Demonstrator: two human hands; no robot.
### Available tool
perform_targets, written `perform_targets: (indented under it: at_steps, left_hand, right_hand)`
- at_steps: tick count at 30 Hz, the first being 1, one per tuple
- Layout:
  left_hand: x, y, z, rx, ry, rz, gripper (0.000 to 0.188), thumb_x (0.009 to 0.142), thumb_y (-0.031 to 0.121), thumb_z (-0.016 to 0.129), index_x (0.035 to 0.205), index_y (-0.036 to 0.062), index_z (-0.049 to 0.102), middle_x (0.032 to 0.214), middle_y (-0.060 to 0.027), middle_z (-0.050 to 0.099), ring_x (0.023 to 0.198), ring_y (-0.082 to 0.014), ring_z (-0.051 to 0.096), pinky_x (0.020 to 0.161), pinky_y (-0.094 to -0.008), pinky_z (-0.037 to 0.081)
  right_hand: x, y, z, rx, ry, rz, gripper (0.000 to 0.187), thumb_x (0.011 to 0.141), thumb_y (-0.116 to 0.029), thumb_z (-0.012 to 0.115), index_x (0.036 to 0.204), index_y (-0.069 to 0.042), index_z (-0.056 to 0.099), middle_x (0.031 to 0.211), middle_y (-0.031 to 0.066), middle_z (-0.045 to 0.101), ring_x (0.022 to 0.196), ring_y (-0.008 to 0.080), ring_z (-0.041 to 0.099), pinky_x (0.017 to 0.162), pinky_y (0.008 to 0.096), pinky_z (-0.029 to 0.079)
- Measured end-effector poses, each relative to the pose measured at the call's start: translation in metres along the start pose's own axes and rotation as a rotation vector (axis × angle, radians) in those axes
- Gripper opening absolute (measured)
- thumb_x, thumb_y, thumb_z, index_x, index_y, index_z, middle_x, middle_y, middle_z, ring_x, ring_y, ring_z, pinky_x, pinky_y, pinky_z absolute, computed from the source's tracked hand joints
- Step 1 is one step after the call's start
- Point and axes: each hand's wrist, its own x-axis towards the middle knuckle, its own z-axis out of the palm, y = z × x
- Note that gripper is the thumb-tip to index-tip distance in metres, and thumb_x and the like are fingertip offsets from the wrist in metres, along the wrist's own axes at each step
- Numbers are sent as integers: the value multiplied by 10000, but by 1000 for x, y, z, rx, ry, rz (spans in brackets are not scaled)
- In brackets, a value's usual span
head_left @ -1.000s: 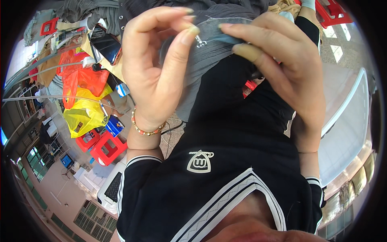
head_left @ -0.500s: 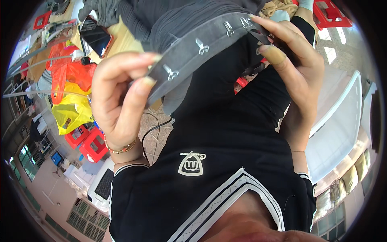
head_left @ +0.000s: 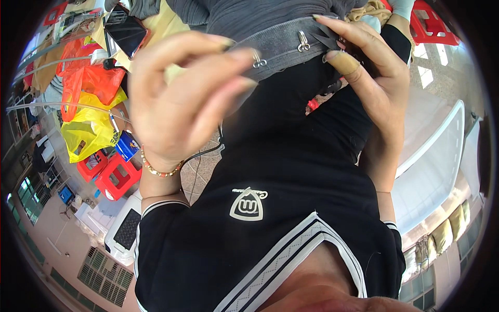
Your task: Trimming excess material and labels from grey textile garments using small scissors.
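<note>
Plastic bags (head_left: 87, 124) lie leftward while a grey hooked band (head_left: 283, 49) runs crosswise between right hand (head_left: 373, 75), gripping its right end, and blurred left hand (head_left: 169, 99), hold unclear.

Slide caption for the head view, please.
Right hand at a grey fabric band with metal hooks; left hand, blurred, close by.

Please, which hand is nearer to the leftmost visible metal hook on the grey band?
Left. The left hand is blurred, right beside the hook; the right hand is farther away, at the right part of the grey band.
</note>
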Motion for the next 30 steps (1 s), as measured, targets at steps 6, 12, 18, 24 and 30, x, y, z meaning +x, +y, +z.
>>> perform_targets:
  at_steps: [6, 12, 18, 24, 30]
  left_hand:
    - [9, -6, 21, 47, -72, 46, 358, 671, 35, 813, 1019, 51, 729, 995, -82, 607, 828, -178, 582, 675, -253, 481]
    - [7, -3, 29, -103, 36, -46, 187, 733, 6, 760, 913, 8, 709, 967, -98, 614, 817, -178, 600, 670, -247, 483]
    - [-2, -10, 35, -283, 156, -169, 76, 825, 0, 676, 898, -13, 658, 978, -123, 614, 795, -163, 603, 669, -242, 485]
    - [-6, -11, 36, -432, 213, -253, 85, 855, 15, 653, 931, -15, 631, 1005, -132, 612, 816, -164, 582, 693, -238, 475]
    - [1, -1, 29, -87, -9, -76, 389, 718, 91, 806, 1075, 11, 674, 1147, -125, 565, 916, -184, 573, 765, -269, 484]
  right_hand:
    - [-2, -3, 0, 19, 29, 81, 357, 801, -49, 679, 1154, 7, 662, 955, 33, 577, 836, 102, 494, 754, 205, 381]
    - [-2, -14, -5, -98, 13, -5, 392, 770, -41, 687, 1157, 13, 659, 934, 55, 584, 824, 119, 508, 745, 221, 397]
    - [5, -25, -9, -201, -63, -162, 422, 731, -48, 722, 1145, 15, 666, 897, 75, 604, 783, 143, 530, 685, 228, 409]
    - [7, -33, -2, -288, -36, -206, 412, 728, -20, 722, 1137, -12, 680, 899, 64, 586, 761, 138, 507, 632, 238, 397]
    - [1, -39, -2, -318, 64, -100, 417, 721, -31, 732, 1134, -16, 682, 911, 53, 580, 751, 126, 470, 620, 225, 371]
